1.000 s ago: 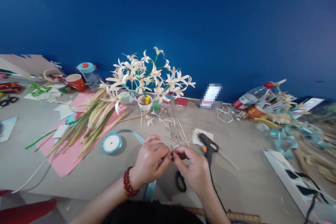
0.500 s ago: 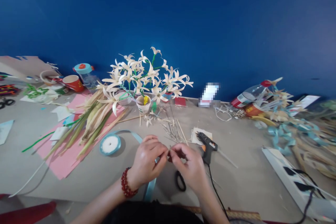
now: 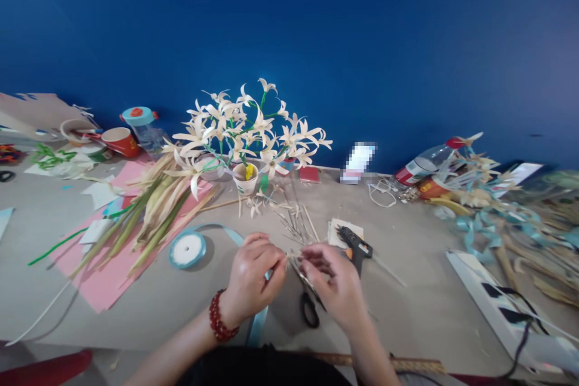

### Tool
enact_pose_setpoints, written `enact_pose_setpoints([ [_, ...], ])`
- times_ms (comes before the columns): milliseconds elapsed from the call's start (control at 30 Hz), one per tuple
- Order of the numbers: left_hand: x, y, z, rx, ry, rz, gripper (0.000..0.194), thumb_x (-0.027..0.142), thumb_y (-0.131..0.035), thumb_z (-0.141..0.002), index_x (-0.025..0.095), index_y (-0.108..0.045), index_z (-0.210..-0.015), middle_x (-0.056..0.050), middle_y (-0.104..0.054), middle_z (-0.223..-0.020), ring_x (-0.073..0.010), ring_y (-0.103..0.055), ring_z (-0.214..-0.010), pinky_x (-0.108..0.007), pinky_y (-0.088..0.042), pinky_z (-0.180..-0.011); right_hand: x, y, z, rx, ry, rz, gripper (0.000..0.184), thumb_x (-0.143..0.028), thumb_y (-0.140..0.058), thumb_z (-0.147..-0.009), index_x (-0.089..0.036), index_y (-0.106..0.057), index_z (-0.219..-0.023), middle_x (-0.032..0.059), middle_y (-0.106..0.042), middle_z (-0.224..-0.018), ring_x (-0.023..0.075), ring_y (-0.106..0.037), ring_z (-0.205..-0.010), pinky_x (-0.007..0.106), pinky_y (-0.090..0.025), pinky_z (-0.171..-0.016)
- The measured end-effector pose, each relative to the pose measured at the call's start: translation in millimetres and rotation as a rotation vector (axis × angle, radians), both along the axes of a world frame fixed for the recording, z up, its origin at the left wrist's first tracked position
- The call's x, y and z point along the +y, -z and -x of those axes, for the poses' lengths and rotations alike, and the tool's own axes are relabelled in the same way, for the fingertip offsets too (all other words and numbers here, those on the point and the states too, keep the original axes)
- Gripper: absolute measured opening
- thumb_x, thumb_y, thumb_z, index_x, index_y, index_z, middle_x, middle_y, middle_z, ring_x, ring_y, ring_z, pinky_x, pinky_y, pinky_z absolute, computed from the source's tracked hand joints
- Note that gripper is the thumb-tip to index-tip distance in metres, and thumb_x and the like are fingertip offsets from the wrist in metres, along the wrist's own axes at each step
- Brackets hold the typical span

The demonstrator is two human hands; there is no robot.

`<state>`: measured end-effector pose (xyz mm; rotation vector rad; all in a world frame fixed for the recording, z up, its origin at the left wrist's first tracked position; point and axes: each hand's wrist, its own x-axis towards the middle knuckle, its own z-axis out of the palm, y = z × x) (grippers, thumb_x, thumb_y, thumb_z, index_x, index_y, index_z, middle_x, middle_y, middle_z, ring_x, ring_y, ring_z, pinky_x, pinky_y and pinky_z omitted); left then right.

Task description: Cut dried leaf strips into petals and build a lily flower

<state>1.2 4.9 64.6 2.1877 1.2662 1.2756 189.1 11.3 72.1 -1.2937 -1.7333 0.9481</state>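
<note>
My left hand (image 3: 256, 271), with a red bead bracelet (image 3: 221, 315) at its wrist, is closed in a pinch. A small pale piece (image 3: 292, 254) shows at its fingertips, too small to name. My right hand (image 3: 332, 277) is just to the right, its fingers slightly apart and curved, with nothing visible between them. Scissors (image 3: 309, 310) with black handles lie on the table below the hands. Light blue ribbon (image 3: 259, 327) passes behind my left hand; its spool (image 3: 187, 248) lies to the left. Whether the hand touches the ribbon I cannot tell.
Pale husk flowers (image 3: 262, 123) on green stems stand in cups at the back. Corn husks (image 3: 158, 211) lie on pink paper (image 3: 102, 289) at left. At right are a glue gun (image 3: 357, 247), a power strip (image 3: 488, 307) and a plastic bottle (image 3: 418, 166). Thin sticks (image 3: 294, 223) lie beyond the hands.
My right hand has moved slightly right, away from my left fingertips, and its fingers have opened. More of the scissors shows between the hands. My left hand keeps its pinch.
</note>
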Motion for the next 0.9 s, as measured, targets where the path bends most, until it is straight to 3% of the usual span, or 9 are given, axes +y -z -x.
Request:
enact_pose_setpoints([
  [133, -1.1, -2.3, -2.1, 0.013, 0.010, 0.001, 0.016, 0.011, -0.049, -0.085, 0.020, -0.055, -0.073, 0.000, -0.060, -0.064, -0.0144, -0.053, -0.063, -0.039, -0.045, -0.091, -3.3, -6.1, 22.9, 0.010, -0.072, -0.034, 0.014, -0.026, -0.053, -0.090, -0.020, -0.060, -0.080, 0.0008, -0.065, -0.068, 0.0152, -0.065, -0.060, 0.022, -0.052, -0.057],
  [233, -2.0, -2.2, -2.4, 0.014, 0.023, -0.014, 0.016, 0.011, -0.049, -0.085, 0.020, -0.055, -0.073, 0.000, -0.061, -0.063, -0.0144, -0.053, -0.063, -0.039, -0.045, -0.090, -2.8, -3.0, 21.4, -0.068, -0.050, -0.084, 0.018, -0.027, -0.052, -0.090, -0.020, -0.060, -0.075, 0.0005, -0.065, -0.065, 0.0153, -0.063, -0.059, 0.022, -0.050, -0.056],
  [367, -2.3, -0.1, 0.2, -0.053, -0.026, -0.068, 0.014, 0.009, -0.052, -0.083, 0.020, -0.056, -0.076, 0.000, -0.062, -0.065, -0.0143, -0.054, -0.063, -0.040, -0.046, -0.089, 0.9, 4.0, -2.0, -0.119, 0.131, -0.129, 0.017, -0.031, -0.054, -0.090, -0.020, -0.062, -0.079, 0.0029, -0.067, -0.070, 0.0175, -0.066, -0.063, 0.025, -0.052, -0.058],
  [467, -1.2, 1.0, 2.7, -0.051, -0.014, -0.142, 0.015, 0.007, -0.055, -0.083, 0.020, -0.060, -0.087, -0.002, -0.069, -0.076, -0.0154, -0.059, -0.070, -0.043, -0.044, -0.093, -0.1, 2.5, -11.8, 0.073, 0.158, 0.004, 0.022, -0.037, -0.054, -0.091, -0.019, -0.062, -0.081, 0.0038, -0.066, -0.071, 0.0168, -0.065, -0.059, 0.024, -0.053, -0.054],
  [633, 0.4, 3.7, 4.0, 0.023, 0.001, -0.274, 0.028, 0.008, -0.054, -0.086, 0.022, -0.063, -0.109, -0.002, -0.073, -0.083, -0.0160, -0.062, -0.075, -0.045, -0.041, -0.098, -13.5, -3.8, 4.5, 0.503, -0.168, 0.366, 0.028, -0.046, -0.057, -0.089, -0.018, -0.062, -0.086, 0.0040, -0.067, -0.074, 0.0157, -0.063, -0.058, 0.028, -0.056, -0.055],
  [733, -0.2, 3.5, 5.1, 0.001, 0.019, -0.312, 0.029, 0.009, -0.053, -0.087, 0.022, -0.064, -0.111, -0.002, -0.073, -0.083, -0.0156, -0.061, -0.075, -0.046, -0.039, -0.100, -19.0, -3.9, 12.8, 0.620, -0.184, 0.462, 0.025, -0.041, -0.063, -0.088, -0.018, -0.059, -0.079, 0.0017, -0.065, -0.070, 0.0117, -0.060, -0.052, 0.024, -0.053, -0.051],
  [800, -0.8, 0.9, 6.0, -0.079, 0.071, -0.253, 0.029, 0.009, -0.053, -0.087, 0.021, -0.063, -0.111, -0.003, -0.072, -0.088, -0.0163, -0.062, -0.079, -0.048, -0.037, -0.103, -19.2, -5.0, 12.3, 0.624, -0.174, 0.454, 0.023, -0.038, -0.064, -0.088, -0.017, -0.059, -0.078, 0.0014, -0.065, -0.070, 0.0110, -0.060, -0.052, 0.023, -0.051, -0.051],
  [900, -0.8, -6.6, 7.3, -0.290, 0.228, 0.051, 0.022, 0.018, -0.051, -0.089, 0.017, -0.061, -0.109, -0.008, -0.068, -0.096, -0.0208, -0.061, -0.091, -0.045, -0.039, -0.100, -16.3, -9.2, 6.9, 0.552, -0.207, 0.415, 0.022, -0.036, -0.064, -0.088, -0.017, -0.061, -0.077, 0.0017, -0.064, -0.071, 0.0114, -0.060, -0.055, 0.023, -0.051, -0.054],
])
